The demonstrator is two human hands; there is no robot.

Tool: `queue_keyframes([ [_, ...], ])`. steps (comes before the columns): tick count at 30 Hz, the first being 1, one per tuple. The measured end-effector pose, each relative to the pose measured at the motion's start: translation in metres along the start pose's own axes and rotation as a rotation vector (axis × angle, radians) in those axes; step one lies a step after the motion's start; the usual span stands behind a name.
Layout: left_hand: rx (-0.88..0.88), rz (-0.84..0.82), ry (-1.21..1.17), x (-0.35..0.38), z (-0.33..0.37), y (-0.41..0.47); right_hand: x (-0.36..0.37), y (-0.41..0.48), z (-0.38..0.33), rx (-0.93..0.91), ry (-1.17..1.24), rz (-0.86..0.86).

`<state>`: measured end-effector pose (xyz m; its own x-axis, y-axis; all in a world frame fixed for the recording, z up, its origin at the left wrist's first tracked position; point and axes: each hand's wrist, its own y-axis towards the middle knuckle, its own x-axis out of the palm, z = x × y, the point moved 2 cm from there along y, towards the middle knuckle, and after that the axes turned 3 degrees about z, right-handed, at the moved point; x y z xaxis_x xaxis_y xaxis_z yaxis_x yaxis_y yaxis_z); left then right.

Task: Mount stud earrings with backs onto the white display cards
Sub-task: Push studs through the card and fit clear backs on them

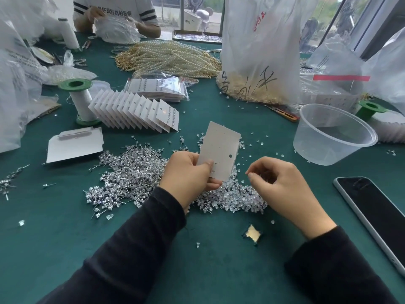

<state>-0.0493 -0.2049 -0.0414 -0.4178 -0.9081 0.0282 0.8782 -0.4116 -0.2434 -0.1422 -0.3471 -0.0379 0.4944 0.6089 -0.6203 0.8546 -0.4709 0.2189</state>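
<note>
A white display card (221, 148) is being held tilted above the green surface (65, 238) by the left hand (188, 172). Its lower edge is being pinched between the thumb on the grey back and the fingers curled underneath. A thin post is being shown poking through the card just beside the thumb. The right hand (282, 185) is being held near the card, apart from it, with fingers curled and thumb and forefinger tips drawn together; whether anything tiny is being pinched there cannot be told. Under both hands, a pile of stud earrings (131, 174) and a pile of clear backs (243, 198) are being carried by the surface. A fanned row of filled cards (135, 110) is being displayed behind them, with a clear tub (333, 137) and a phone (377, 216) to the right.
</note>
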Motion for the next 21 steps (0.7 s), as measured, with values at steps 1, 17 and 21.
queue_keyframes([
  [1, 0.0, -0.002, -0.004, 0.0, 0.0, 0.0, -0.002, 0.0, 0.0, 0.031, 0.093, 0.016],
  [17, 0.028, -0.032, 0.011, 0.01, -0.006, -0.005, 0.009, -0.009, -0.019, -0.028, 0.386, 0.167],
  [21, 0.046, -0.054, 0.024, 0.014, -0.005, -0.009, 0.02, -0.012, -0.028, -0.238, 0.22, 0.241],
])
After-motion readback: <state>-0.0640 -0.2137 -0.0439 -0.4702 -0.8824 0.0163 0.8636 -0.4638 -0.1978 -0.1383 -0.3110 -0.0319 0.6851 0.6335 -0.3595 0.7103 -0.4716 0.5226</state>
